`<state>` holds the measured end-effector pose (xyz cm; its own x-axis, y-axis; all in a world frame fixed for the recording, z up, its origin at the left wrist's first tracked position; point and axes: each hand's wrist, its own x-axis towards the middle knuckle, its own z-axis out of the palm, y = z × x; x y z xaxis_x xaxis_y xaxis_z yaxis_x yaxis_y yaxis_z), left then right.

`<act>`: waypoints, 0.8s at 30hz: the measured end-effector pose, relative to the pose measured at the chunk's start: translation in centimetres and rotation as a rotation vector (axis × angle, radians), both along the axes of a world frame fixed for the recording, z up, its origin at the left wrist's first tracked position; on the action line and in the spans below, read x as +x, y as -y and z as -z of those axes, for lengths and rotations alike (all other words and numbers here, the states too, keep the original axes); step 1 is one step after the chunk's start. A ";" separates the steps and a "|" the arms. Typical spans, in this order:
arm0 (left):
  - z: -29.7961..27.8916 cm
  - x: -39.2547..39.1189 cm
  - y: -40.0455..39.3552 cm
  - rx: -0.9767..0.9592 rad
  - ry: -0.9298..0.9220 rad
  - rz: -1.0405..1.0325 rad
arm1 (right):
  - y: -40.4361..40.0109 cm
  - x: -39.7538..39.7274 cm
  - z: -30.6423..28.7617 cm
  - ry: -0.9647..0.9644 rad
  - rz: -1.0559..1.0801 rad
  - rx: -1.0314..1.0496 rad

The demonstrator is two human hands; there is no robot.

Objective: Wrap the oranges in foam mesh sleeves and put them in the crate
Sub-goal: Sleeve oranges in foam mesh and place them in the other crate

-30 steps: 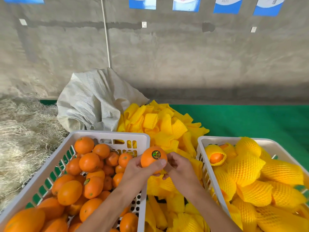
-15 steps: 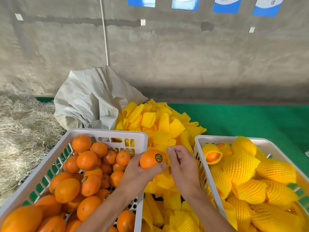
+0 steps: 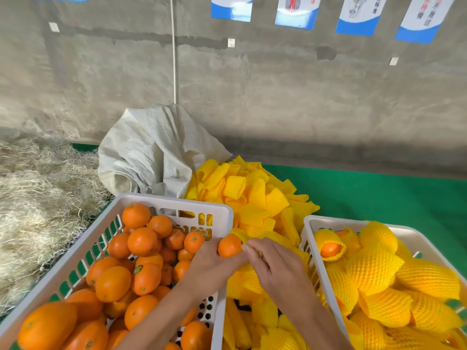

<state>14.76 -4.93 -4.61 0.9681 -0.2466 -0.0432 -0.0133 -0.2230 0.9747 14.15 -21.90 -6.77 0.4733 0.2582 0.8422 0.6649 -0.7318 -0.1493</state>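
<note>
My left hand (image 3: 211, 258) grips a bare orange (image 3: 228, 246) above the gap between the two crates. My right hand (image 3: 275, 265) pinches the edge of a yellow foam mesh sleeve (image 3: 241, 233) that touches the orange's far side. The left white crate (image 3: 177, 202) holds several bare oranges. In the right white crate (image 3: 309, 223) lie several oranges wrapped in yellow sleeves, one (image 3: 329, 246) with its end showing.
A heap of loose yellow sleeves (image 3: 252, 198) lies between and behind the crates on a green mat (image 3: 379, 198). A grey woven sack (image 3: 156, 152) sits behind the left crate. Straw (image 3: 38, 203) covers the floor at left. A concrete wall stands behind.
The orange has turned so its sticker no longer shows. My right hand has taken up a sleeve and brought it against the orange. Both hands sit slightly lower.
</note>
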 end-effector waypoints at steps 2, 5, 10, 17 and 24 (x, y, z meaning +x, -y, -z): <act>0.3 0.2 -0.3 0.031 -0.001 -0.033 | -0.5 -0.2 0.0 0.035 -0.015 -0.130; 1.0 0.2 -0.1 -0.002 -0.043 -0.108 | -0.9 -0.5 0.1 -0.097 -0.051 -0.093; 1.0 0.4 0.2 -0.124 -0.186 -0.291 | -0.1 -1.1 0.3 -0.371 -0.009 0.101; -0.6 -1.5 0.6 -0.191 -0.162 -0.101 | -0.4 -0.2 2.2 -0.584 0.071 0.101; -2.8 -1.0 1.1 -0.343 -0.055 -0.010 | 0.2 0.0 1.8 -0.531 -0.059 0.186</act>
